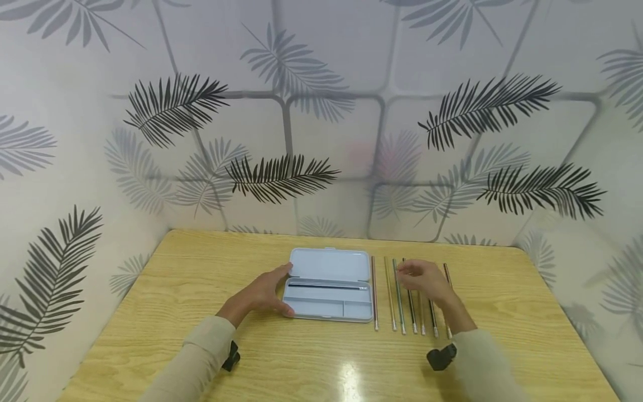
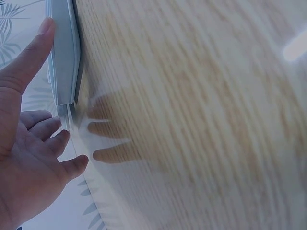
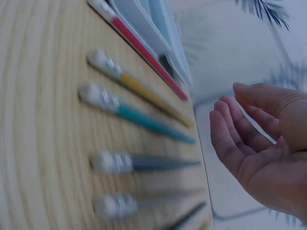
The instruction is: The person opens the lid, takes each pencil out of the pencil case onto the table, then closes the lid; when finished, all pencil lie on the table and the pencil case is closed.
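Observation:
A pale blue pencil case (image 1: 321, 308) lies on the table with its lid (image 1: 329, 264) folded back, one dark pencil (image 1: 326, 286) along its rear compartment. My left hand (image 1: 265, 288) spans the case's left end, the thumb at the front corner and fingers towards the lid; in the left wrist view the thumb (image 2: 31, 57) lies along its side. My right hand (image 1: 426, 277) hovers over a row of pencils with white eraser ends, its fingers loosely bent around nothing. Among them are a red pencil (image 3: 144, 52), a yellow pencil (image 3: 148, 96) and a green pencil (image 3: 148, 124).
The wooden table (image 1: 301, 363) ends at a wall (image 1: 331, 139) with a leaf pattern behind the case. Several more dark pencils lie side by side to the right, one a black pencil (image 3: 163, 163). Cameras are strapped to both wrists.

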A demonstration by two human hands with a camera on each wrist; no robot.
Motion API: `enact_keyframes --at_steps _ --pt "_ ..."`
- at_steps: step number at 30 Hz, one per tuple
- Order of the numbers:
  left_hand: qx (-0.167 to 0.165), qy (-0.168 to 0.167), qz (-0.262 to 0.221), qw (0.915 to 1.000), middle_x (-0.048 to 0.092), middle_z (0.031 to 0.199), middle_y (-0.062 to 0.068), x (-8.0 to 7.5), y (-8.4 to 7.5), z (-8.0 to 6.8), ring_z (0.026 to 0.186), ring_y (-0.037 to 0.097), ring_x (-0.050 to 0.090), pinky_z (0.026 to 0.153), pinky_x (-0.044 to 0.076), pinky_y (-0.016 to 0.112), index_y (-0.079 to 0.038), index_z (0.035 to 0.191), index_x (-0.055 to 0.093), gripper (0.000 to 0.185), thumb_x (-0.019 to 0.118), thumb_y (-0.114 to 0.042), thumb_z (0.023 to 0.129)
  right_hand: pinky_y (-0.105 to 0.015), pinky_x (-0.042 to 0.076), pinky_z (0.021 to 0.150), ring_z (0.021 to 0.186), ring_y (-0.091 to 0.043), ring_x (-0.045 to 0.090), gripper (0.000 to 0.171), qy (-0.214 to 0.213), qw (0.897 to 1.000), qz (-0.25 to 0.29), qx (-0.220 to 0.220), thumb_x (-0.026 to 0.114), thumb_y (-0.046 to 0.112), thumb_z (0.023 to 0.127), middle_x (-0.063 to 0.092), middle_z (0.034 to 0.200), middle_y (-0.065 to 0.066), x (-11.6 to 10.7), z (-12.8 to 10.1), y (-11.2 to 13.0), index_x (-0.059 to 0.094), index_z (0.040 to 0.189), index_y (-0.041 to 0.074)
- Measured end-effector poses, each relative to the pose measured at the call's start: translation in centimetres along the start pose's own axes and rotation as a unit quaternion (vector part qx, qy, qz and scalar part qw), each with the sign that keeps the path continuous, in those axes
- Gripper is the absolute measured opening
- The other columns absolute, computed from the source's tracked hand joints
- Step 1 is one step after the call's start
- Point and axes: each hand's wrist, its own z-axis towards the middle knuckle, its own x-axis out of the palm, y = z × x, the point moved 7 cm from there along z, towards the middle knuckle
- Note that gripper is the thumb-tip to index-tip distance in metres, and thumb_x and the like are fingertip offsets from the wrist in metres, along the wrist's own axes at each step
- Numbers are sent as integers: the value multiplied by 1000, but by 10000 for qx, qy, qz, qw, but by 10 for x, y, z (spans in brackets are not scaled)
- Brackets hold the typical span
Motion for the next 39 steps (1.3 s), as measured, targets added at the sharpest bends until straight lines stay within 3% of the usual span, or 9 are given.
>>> enact_keyframes --at_steps 5,12,18,27,39 --pt "30 41 -73 10000 20 158 12 0 -1 -1 147 29 19 120 22 45 -7 152 19 122 90 -38 57 -29 57 78 93 -26 66 30 80 9987 -204 -458 64 8 89 66 104 -24 36 16 13 61 112 -10" --pt "11 16 -84 10000 20 158 12 0 0 -2 146 29 20 120 22 45 -6 152 19 122 90 -37 58 -35 57 82 93 -27 68 19 15 9986 -408 -348 68 10 86 72 99 -16 82 32 27 67 102 0" --pt "-12 18 -82 10000 20 158 12 2 1 -2 146 29 20 119 22 45 -7 152 19 121 90 -35 58 -35 56 83 94 -23 68 16 292 9969 -653 -315 68 9 85 72 100 -11 108 37 36 68 101 4" --pt "-18 13 -10 10000 20 158 10 1 1 -1 147 28 20 120 22 43 -8 152 19 122 90 -37 57 -33 57 80 89 -19 68 11 163 9927 -1189 -91 71 6 82 73 94 -6 125 43 39 70 93 8" --pt "-82 -9 39 10000 22 158 9 1 2 1 146 27 21 120 23 43 -9 152 20 122 90 -38 57 -32 57 74 78 -16 67 10 -126 9791 -2000 -341 73 0 77 72 82 -5 136 45 49 71 86 6"
